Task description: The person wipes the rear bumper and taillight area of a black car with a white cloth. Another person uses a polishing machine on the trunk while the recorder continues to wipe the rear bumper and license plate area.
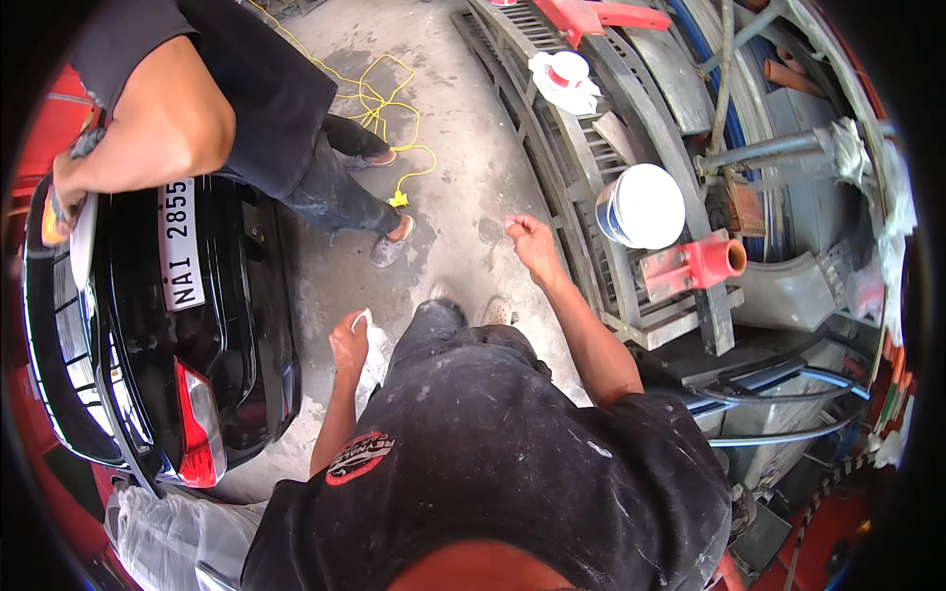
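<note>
My left hand (pixel 348 343) is closed around a crumpled white rag (pixel 375 357), which hangs down beside my leg, near the rear of a black car (pixel 236 295). Out in front of my body, to the right, my right hand (pixel 533 246) has its fingers curled in a pinch. Whatever may be between those fingertips is too small to tell. The closest thing to it is a grey metal rack (pixel 562 187) on the right.
A person (pixel 286 108) leans over the car's rear at the left. A yellow cord (pixel 419 148) lies coiled on the concrete floor. On the rack stand a white bucket (pixel 645 209), a red metal bracket (pixel 690 267) and a white container with a red band (pixel 565 79).
</note>
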Tool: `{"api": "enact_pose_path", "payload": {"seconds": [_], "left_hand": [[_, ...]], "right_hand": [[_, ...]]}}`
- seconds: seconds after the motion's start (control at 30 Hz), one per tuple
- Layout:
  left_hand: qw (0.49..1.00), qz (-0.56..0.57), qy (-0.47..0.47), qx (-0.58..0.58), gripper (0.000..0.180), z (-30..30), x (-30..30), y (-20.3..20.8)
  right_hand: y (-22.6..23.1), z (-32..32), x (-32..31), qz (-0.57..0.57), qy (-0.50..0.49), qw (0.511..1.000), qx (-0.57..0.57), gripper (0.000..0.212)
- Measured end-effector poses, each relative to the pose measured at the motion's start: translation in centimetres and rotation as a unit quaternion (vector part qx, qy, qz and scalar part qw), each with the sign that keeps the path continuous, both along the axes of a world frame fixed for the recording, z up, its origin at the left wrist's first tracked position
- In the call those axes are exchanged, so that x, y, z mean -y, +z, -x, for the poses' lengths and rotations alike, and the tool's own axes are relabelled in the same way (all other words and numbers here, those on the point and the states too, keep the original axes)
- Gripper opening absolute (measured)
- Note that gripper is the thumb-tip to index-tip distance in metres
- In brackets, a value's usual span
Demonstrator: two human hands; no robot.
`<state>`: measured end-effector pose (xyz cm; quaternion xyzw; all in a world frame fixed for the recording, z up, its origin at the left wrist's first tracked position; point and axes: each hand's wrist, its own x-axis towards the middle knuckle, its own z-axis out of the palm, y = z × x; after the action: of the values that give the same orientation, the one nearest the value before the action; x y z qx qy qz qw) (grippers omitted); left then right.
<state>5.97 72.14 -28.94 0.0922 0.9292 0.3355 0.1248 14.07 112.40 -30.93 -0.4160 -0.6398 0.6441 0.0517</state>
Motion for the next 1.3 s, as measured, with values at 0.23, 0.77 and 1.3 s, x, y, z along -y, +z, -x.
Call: {"api": "enact_pose_path", "payload": {"seconds": [0.23, 0.77, 1.3], "left_hand": [[0.947, 0.245, -0.178, 0.105, 0.019, 4.7, 10.6, -16.8], [0.891, 0.312, -0.329, -0.023, 0.017, 23.1, -15.1, -14.6], [0.965, 0.219, -0.002, 0.146, 0.023, 37.3, -36.6, -3.7]], "right_hand": [[-0.8, 9.5, -7.3, -0.213, 0.247, 0.935, 0.139, 0.044], [-12.9, 23.1, -43.0, -0.396, 0.125, 0.888, 0.197, 0.082], [-20.1, 28.2, -48.8, -0.386, 0.417, 0.804, 0.175, 0.04]]}}
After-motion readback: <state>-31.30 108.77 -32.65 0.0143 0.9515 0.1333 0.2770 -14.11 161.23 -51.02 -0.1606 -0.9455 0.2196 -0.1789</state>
